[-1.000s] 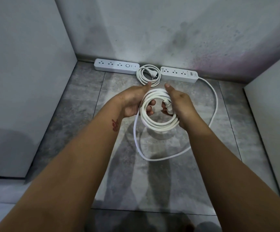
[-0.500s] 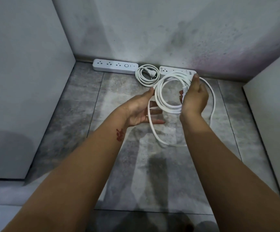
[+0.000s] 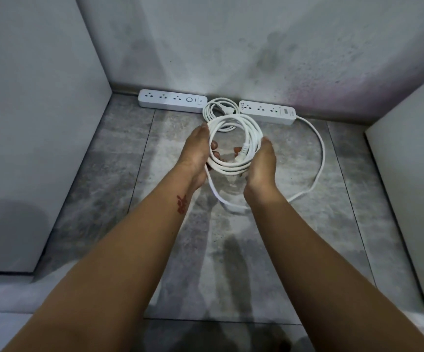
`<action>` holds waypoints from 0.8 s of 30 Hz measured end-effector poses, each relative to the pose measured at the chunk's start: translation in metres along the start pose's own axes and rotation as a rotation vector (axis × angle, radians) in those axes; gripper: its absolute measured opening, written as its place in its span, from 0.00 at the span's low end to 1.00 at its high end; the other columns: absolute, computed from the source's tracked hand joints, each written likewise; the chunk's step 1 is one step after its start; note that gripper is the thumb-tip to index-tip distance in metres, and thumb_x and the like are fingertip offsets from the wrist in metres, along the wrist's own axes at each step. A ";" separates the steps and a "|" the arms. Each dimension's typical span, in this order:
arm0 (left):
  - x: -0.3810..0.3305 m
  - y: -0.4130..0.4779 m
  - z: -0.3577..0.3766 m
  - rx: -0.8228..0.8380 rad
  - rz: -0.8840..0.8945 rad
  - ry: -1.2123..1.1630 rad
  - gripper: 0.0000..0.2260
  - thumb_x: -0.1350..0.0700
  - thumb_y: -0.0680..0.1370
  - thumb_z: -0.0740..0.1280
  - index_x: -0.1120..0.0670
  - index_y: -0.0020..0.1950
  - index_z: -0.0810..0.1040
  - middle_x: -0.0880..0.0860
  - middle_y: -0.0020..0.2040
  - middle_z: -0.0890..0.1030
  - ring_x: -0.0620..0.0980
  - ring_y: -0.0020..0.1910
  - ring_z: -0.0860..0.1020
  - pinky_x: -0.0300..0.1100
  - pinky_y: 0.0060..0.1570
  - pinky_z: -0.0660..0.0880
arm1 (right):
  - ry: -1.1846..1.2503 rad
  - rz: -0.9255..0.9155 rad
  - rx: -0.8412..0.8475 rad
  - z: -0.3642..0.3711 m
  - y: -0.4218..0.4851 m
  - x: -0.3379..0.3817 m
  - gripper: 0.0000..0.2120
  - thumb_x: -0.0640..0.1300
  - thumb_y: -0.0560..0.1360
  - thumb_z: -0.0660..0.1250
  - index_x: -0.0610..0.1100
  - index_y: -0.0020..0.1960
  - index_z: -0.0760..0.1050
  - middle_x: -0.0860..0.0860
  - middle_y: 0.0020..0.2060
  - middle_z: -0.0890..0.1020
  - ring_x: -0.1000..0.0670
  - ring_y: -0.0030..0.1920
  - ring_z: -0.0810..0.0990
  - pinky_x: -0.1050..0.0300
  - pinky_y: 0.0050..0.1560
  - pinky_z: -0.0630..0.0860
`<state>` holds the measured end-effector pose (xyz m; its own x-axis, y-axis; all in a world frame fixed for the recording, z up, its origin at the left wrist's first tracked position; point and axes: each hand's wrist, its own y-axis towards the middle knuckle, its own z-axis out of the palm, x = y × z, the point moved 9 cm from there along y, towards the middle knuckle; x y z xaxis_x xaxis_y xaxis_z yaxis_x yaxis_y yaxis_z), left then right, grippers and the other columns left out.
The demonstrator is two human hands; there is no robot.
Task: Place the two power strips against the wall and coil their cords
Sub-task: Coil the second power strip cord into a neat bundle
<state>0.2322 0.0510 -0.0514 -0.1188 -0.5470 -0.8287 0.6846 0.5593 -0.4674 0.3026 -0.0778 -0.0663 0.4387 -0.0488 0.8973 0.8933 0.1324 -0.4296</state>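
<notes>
Head view, nearest first: two bare forearms reach out over the tiled floor [image 3: 231, 262]. The left hand [image 3: 197, 153] curls round the left side of the large coil [image 3: 231, 167], fingertips showing inside the loop. The right hand [image 3: 260, 166] grips the right side, fingers wrapped over the strands beside a white plug [image 3: 243, 151]. The coil hangs above the floor between them.

The cord looks light, smooth and springy, and it would likely fan open if the grip slackens. Holding opposite sides with every strand bunched seems the sound hold.

A loose run [image 3: 320, 158] leaves the coil's bottom, arcs wide to the right on the floor and enters the right power strip [image 3: 266, 111], so a few turns seem left to wind. Beyond the hands the small coil [image 3: 209, 113] lies wound between the strips. The left power strip [image 3: 171, 100] and the right one sit along the foot of the wall [image 3: 231, 47].

A left panel [image 3: 28, 123] and a right panel [image 3: 409, 186] close the sides. The open floor before the right strip offers room to set the coil down.
</notes>
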 end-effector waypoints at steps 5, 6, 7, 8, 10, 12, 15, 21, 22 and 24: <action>-0.015 0.002 0.007 0.154 0.057 0.264 0.12 0.52 0.84 0.53 0.51 0.50 0.74 0.51 0.31 0.69 0.47 0.25 0.66 0.37 0.27 0.66 | -0.278 -0.184 -0.014 -0.007 0.003 0.037 0.24 0.64 0.69 0.63 0.43 0.48 0.76 0.44 0.43 0.84 0.42 0.45 0.84 0.45 0.53 0.80; -0.014 0.000 0.012 0.198 0.053 0.315 0.12 0.52 0.84 0.53 0.52 0.51 0.74 0.51 0.31 0.69 0.47 0.25 0.66 0.37 0.26 0.66 | -0.321 -0.210 -0.009 -0.008 0.004 0.044 0.23 0.65 0.71 0.64 0.44 0.46 0.75 0.46 0.41 0.83 0.43 0.43 0.84 0.47 0.51 0.79; -0.012 -0.002 0.017 0.240 0.041 0.356 0.11 0.52 0.84 0.54 0.53 0.51 0.74 0.51 0.31 0.69 0.47 0.24 0.66 0.37 0.26 0.65 | -0.369 -0.224 0.004 -0.009 0.005 0.049 0.22 0.65 0.72 0.65 0.45 0.44 0.74 0.48 0.40 0.82 0.44 0.40 0.85 0.49 0.48 0.78; -0.009 -0.005 0.021 0.276 0.025 0.382 0.11 0.51 0.84 0.55 0.54 0.52 0.74 0.51 0.30 0.69 0.47 0.24 0.65 0.38 0.26 0.65 | -0.431 -0.231 0.032 -0.009 0.005 0.052 0.23 0.66 0.72 0.65 0.45 0.43 0.73 0.48 0.39 0.83 0.46 0.37 0.85 0.51 0.45 0.78; -0.004 -0.008 0.026 0.315 -0.005 0.400 0.11 0.51 0.84 0.55 0.54 0.51 0.74 0.51 0.29 0.69 0.48 0.24 0.65 0.39 0.27 0.64 | -0.536 -0.225 0.112 -0.005 0.004 0.054 0.27 0.69 0.72 0.63 0.43 0.42 0.75 0.47 0.36 0.85 0.47 0.30 0.83 0.52 0.40 0.77; -0.003 -0.007 0.026 0.318 -0.010 0.402 0.11 0.50 0.83 0.55 0.55 0.51 0.73 0.52 0.29 0.70 0.48 0.25 0.65 0.40 0.28 0.64 | -0.620 -0.212 0.172 -0.004 0.002 0.053 0.30 0.69 0.72 0.63 0.40 0.44 0.78 0.47 0.33 0.85 0.49 0.25 0.81 0.57 0.33 0.76; -0.007 -0.006 0.025 0.327 0.002 0.419 0.10 0.50 0.84 0.56 0.55 0.53 0.73 0.52 0.31 0.70 0.48 0.25 0.66 0.38 0.26 0.65 | -0.672 -0.243 0.225 -0.002 -0.003 0.053 0.29 0.67 0.73 0.65 0.38 0.45 0.78 0.46 0.32 0.83 0.51 0.24 0.79 0.61 0.28 0.70; -0.007 -0.006 0.024 0.366 -0.009 0.314 0.13 0.47 0.82 0.62 0.56 0.52 0.77 0.53 0.34 0.75 0.47 0.25 0.70 0.38 0.26 0.70 | -0.597 -0.313 0.231 -0.001 0.001 0.056 0.24 0.60 0.73 0.70 0.37 0.41 0.75 0.47 0.26 0.76 0.49 0.20 0.76 0.50 0.32 0.77; -0.006 -0.006 0.022 0.367 -0.015 0.280 0.14 0.47 0.81 0.62 0.58 0.54 0.77 0.54 0.34 0.76 0.48 0.26 0.71 0.39 0.28 0.71 | -0.579 -0.318 0.222 -0.002 0.001 0.057 0.24 0.60 0.74 0.70 0.37 0.41 0.75 0.47 0.26 0.76 0.49 0.19 0.75 0.51 0.31 0.76; -0.003 -0.007 0.019 0.367 -0.041 0.198 0.17 0.47 0.81 0.62 0.61 0.59 0.77 0.55 0.36 0.78 0.49 0.28 0.75 0.41 0.31 0.76 | -0.513 -0.290 0.180 -0.007 0.005 0.055 0.23 0.59 0.74 0.70 0.38 0.40 0.74 0.49 0.27 0.75 0.51 0.19 0.74 0.52 0.31 0.76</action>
<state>0.2417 0.0369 -0.0402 -0.2624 -0.4138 -0.8717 0.8832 0.2609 -0.3897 0.3322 -0.0869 -0.0204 0.0377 0.3686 0.9288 0.9191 0.3521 -0.1770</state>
